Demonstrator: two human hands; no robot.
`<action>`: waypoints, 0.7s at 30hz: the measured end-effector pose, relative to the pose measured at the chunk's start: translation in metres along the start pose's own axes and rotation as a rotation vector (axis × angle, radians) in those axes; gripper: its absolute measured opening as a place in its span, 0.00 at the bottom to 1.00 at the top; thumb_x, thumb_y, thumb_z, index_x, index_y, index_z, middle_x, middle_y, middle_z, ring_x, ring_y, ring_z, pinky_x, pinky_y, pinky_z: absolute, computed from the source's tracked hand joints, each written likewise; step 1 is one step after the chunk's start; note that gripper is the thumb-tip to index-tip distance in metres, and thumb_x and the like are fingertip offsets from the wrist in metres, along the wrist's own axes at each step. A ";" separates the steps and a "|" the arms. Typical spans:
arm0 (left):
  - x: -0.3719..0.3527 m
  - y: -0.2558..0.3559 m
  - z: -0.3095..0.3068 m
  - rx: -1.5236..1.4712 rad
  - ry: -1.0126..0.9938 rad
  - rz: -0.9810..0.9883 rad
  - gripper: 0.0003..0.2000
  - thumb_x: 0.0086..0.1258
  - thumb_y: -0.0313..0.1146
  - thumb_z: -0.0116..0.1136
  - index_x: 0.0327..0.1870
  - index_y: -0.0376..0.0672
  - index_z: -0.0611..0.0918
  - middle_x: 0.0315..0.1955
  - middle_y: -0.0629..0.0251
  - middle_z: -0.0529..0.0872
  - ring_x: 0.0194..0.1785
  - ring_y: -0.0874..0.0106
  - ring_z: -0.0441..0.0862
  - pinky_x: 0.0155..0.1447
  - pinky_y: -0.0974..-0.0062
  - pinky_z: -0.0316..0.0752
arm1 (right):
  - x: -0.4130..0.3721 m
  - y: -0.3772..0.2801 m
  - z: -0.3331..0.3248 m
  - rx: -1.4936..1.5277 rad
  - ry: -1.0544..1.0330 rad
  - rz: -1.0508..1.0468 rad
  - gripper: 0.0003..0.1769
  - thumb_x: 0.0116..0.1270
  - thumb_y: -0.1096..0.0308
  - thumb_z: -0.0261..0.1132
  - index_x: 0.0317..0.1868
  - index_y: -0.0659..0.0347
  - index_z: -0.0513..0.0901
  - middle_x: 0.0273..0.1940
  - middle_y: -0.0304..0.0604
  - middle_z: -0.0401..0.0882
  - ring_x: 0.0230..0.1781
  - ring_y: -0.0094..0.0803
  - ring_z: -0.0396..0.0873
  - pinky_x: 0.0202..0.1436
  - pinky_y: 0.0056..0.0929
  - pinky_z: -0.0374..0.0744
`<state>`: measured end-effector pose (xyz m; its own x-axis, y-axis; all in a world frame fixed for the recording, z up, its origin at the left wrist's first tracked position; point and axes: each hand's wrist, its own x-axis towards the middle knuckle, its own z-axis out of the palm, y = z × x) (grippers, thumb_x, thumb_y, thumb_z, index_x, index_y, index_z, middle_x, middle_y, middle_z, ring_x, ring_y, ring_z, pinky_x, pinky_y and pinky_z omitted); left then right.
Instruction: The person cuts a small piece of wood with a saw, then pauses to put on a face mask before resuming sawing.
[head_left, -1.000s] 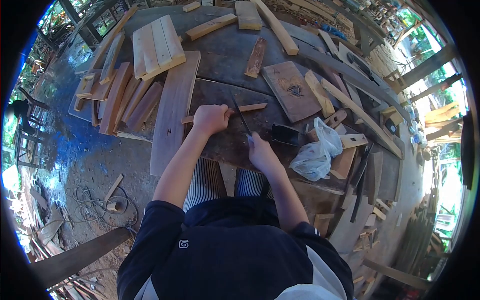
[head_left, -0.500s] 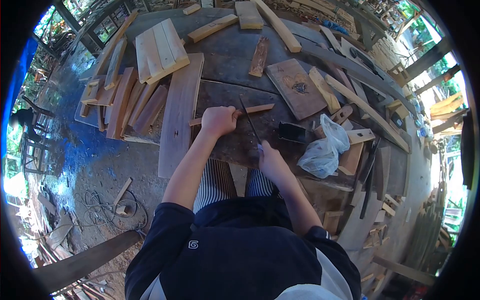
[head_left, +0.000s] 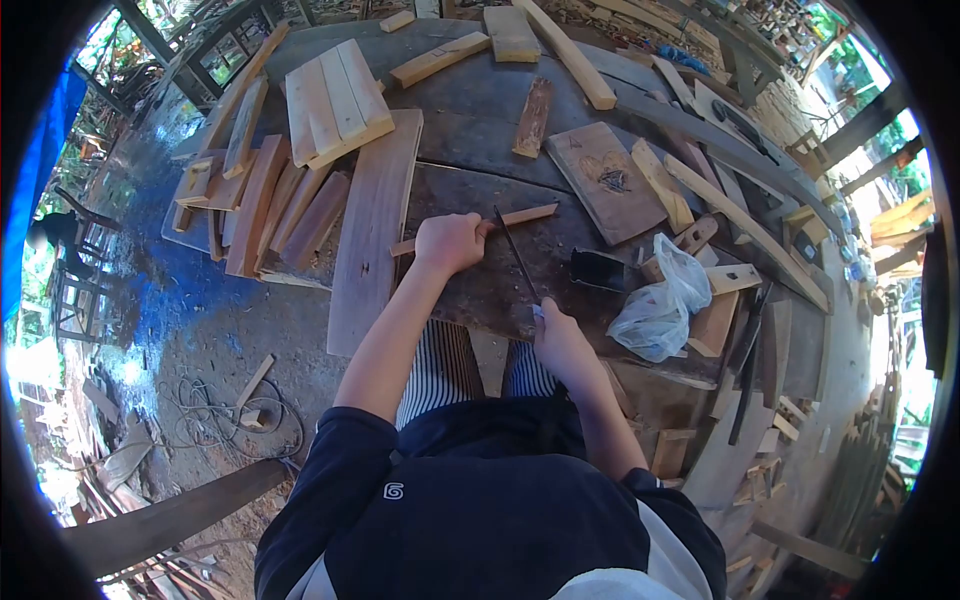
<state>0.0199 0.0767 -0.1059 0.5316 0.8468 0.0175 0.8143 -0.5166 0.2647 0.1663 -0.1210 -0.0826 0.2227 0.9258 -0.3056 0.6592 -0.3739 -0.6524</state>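
My left hand (head_left: pixel 449 243) is closed over a narrow reddish-brown wooden strip (head_left: pixel 532 214), which lies crosswise on the dark workbench (head_left: pixel 465 295) and shows on both sides of the fist. In my right hand (head_left: pixel 566 345) is a slim dark-bladed hand tool (head_left: pixel 519 253) with a pale handle end. Its blade slants away from me, and its far end crosses the strip just right of my left hand. Whether the blade is a file or a saw, I cannot tell. A wide plank (head_left: pixel 374 235) sits under the strip's left end.
Right of my hands are a black open box (head_left: pixel 597 269), a clear plastic bag (head_left: pixel 660 308) and a board (head_left: pixel 606 185) with a pile of nails. Joined pale boards (head_left: pixel 338 103) and several wood pieces (head_left: pixel 258 205) stand at the left. A cord (head_left: pixel 215 412) lies coiled on the floor.
My right hand has drawn the tool back slightly toward my body, so less of the blade reaches past the strip. My left hand stays on the strip; the whole view has shifted a little.
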 end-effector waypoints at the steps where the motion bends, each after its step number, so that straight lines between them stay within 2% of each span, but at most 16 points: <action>1: 0.001 -0.003 0.000 0.005 -0.001 0.000 0.19 0.75 0.50 0.47 0.36 0.46 0.84 0.31 0.53 0.88 0.37 0.52 0.87 0.43 0.53 0.80 | 0.004 -0.003 0.000 -0.027 -0.001 -0.016 0.09 0.76 0.67 0.51 0.47 0.65 0.70 0.37 0.70 0.81 0.43 0.67 0.80 0.46 0.60 0.76; 3: 0.006 -0.007 0.001 0.000 0.025 -0.026 0.19 0.76 0.50 0.46 0.36 0.46 0.84 0.32 0.52 0.88 0.38 0.52 0.87 0.43 0.52 0.79 | 0.014 -0.005 -0.002 -0.058 -0.003 -0.032 0.09 0.76 0.67 0.50 0.47 0.65 0.70 0.37 0.70 0.81 0.43 0.67 0.80 0.46 0.60 0.75; 5: 0.008 -0.011 -0.004 -0.008 0.027 -0.045 0.20 0.76 0.51 0.46 0.36 0.46 0.84 0.32 0.52 0.88 0.38 0.52 0.87 0.43 0.52 0.79 | 0.028 0.001 -0.003 -0.046 0.013 -0.135 0.09 0.77 0.66 0.50 0.47 0.65 0.70 0.37 0.70 0.81 0.43 0.68 0.80 0.46 0.60 0.75; 15: -0.001 -0.008 -0.007 0.010 -0.013 -0.023 0.19 0.75 0.50 0.46 0.37 0.45 0.84 0.32 0.53 0.88 0.39 0.53 0.87 0.44 0.53 0.80 | 0.001 0.011 0.008 0.003 0.056 -0.097 0.07 0.77 0.69 0.52 0.46 0.65 0.70 0.34 0.72 0.79 0.40 0.70 0.78 0.40 0.59 0.75; 17: -0.001 -0.007 -0.005 0.004 -0.016 -0.009 0.19 0.75 0.50 0.47 0.36 0.45 0.84 0.32 0.53 0.88 0.39 0.53 0.87 0.44 0.53 0.80 | 0.014 0.010 0.008 -0.025 0.017 -0.106 0.11 0.77 0.64 0.49 0.49 0.63 0.70 0.36 0.71 0.81 0.42 0.68 0.80 0.44 0.61 0.76; 21: -0.003 -0.004 -0.006 0.012 -0.022 0.004 0.19 0.75 0.50 0.47 0.36 0.45 0.84 0.31 0.53 0.88 0.38 0.53 0.87 0.43 0.53 0.80 | 0.071 -0.010 0.017 -0.040 0.055 -0.120 0.12 0.77 0.64 0.48 0.50 0.63 0.70 0.39 0.71 0.81 0.45 0.68 0.80 0.48 0.60 0.76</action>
<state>0.0136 0.0769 -0.1009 0.5397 0.8418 -0.0023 0.8147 -0.5217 0.2533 0.1634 -0.0524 -0.1100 0.1791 0.9657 -0.1878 0.7110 -0.2590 -0.6538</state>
